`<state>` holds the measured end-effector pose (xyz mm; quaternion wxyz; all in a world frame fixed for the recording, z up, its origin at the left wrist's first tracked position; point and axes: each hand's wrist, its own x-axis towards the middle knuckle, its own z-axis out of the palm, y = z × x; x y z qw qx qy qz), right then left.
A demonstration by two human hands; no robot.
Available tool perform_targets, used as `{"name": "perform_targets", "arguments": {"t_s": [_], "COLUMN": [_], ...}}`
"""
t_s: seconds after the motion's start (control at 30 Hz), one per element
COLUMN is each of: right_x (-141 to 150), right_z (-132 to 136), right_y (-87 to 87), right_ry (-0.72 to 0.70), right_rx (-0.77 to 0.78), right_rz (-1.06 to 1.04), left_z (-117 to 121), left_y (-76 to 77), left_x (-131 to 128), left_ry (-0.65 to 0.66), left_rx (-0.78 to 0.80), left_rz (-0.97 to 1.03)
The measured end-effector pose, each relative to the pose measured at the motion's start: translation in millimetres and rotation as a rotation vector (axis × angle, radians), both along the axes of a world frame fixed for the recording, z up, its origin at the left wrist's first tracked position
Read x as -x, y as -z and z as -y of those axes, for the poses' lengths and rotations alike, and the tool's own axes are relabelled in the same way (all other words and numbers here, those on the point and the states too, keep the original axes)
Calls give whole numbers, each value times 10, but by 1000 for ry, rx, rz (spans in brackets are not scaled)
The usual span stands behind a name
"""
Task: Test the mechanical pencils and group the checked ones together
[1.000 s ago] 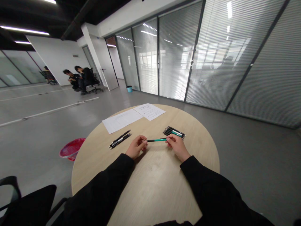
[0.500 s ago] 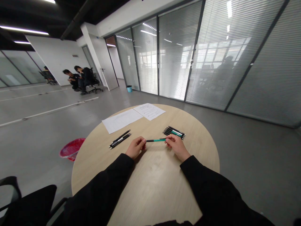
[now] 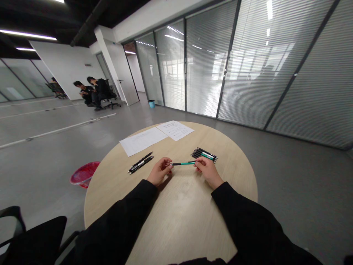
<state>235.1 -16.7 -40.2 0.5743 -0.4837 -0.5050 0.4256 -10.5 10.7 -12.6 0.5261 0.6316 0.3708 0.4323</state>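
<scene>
A teal-and-black pen (image 3: 182, 163) lies level between my hands, just above the round light-wood table (image 3: 176, 209). My right hand (image 3: 208, 171) pinches its right end, and my left hand (image 3: 160, 171) holds its tip between the fingertips. Beside my left hand lie a pair of black pens (image 3: 140, 162) on the tabletop. Just beyond my right hand sits a small bundle of several black and teal pens (image 3: 204, 154). Two white printed sheets (image 3: 143, 141) (image 3: 175, 130) lie at the far edge of the table.
A red bin (image 3: 84, 174) stands on the floor left of the table, and a black chair (image 3: 35, 239) sits at lower left. Two seated people (image 3: 93, 92) are far off by a white wall. Glass walls with blinds (image 3: 248, 66) run along the right.
The teal pen's left end has shifted slightly left and now sits between my left fingertips. My hands have barely moved, and the view has shifted very slightly.
</scene>
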Motion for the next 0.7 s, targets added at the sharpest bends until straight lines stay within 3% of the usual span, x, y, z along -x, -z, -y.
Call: {"name": "perform_targets", "arguments": {"t_s": [0.37,0.7], "right_x": [13,6], "right_z": [39,18], "right_y": [-50,-14], "right_ry": [-10,1], "right_rx": [0,-8], "right_rz": [-1,-11], "left_z": [37,-1], "left_y": [-56,27], "left_x": [-9,4], "left_ry": [-33,-106], "left_rx": [21,49], "left_rz": [-73,-102]}}
